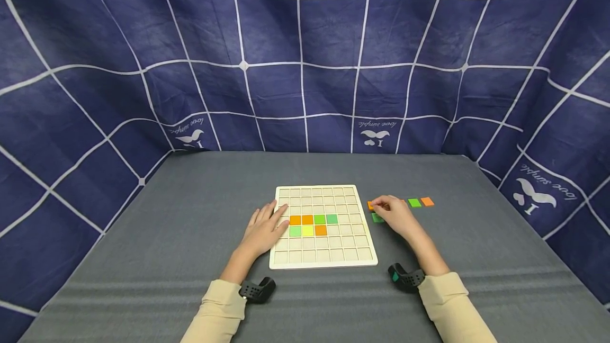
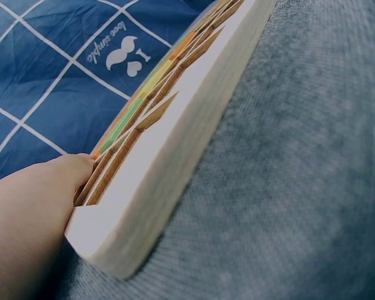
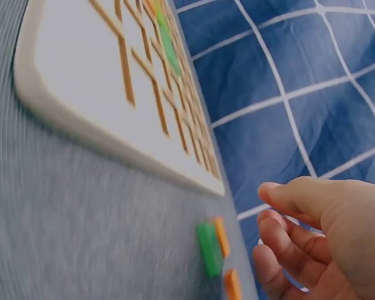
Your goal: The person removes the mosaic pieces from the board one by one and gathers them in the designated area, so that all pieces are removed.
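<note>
A cream square board (image 1: 351,254) with a grid of shallow cells lies on the table. Near its middle sit two rows of coloured tiles, orange, green and yellow, among them a yellow tile (image 1: 308,231) and a teal-green tile (image 1: 331,219). My left hand (image 1: 263,231) rests on the board's left edge, fingers spread. Beyond the right edge, my right hand (image 1: 395,215) hovers with bent fingers beside a loose orange tile (image 1: 370,205) and a dark green tile (image 1: 377,218). In the right wrist view, nothing shows between thumb and fingers.
Past my right hand lie a loose bright green tile (image 1: 414,202) and an orange tile (image 1: 427,201); another orange one is partly hidden behind that hand. A grey cloth (image 1: 214,184) covers the table. A blue curtain (image 1: 329,89) with white lines stands around the back and sides.
</note>
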`<state>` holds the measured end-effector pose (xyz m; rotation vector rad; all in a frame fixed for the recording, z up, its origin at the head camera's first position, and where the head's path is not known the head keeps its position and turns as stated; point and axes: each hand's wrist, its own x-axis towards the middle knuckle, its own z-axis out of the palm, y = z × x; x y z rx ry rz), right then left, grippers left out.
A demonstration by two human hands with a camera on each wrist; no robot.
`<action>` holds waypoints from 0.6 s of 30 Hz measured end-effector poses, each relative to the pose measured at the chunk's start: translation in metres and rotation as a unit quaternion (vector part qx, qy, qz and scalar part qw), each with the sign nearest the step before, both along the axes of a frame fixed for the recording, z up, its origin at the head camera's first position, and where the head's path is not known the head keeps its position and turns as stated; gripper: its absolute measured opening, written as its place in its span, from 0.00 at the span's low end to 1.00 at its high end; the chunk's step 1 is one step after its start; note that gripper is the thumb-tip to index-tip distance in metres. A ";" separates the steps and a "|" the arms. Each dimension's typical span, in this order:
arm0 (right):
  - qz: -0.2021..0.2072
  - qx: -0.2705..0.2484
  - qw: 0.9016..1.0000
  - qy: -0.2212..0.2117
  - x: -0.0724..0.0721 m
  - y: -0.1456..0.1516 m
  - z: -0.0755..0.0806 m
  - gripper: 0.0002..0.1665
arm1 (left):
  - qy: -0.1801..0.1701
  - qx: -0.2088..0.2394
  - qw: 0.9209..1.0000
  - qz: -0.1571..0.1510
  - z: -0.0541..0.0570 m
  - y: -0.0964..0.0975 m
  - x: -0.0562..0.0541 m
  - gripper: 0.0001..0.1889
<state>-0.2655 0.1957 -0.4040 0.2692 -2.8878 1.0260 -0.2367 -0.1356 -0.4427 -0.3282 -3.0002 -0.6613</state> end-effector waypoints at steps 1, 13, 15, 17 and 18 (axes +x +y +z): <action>0.004 -0.004 1.000 0.000 0.000 -0.003 0.001 0.11 | 0.000 0.001 1.000 0.000 0.000 0.000 0.000 0.28; 0.042 -0.027 0.999 -0.011 0.010 -0.035 0.000 0.11 | -0.003 -0.002 1.000 0.000 -0.002 0.000 -0.001 0.28; 0.044 -0.028 0.999 -0.005 0.012 -0.040 -0.001 0.11 | -0.002 -0.002 1.000 0.000 -0.002 0.000 -0.002 0.28; 0.048 -0.030 0.998 -0.001 0.014 -0.045 -0.003 0.11 | -0.003 -0.001 1.000 0.000 -0.002 0.000 -0.002 0.28; 0.050 -0.033 0.998 -0.001 0.015 -0.048 -0.004 0.11 | -0.003 -0.002 1.000 0.001 -0.002 0.000 -0.002 0.28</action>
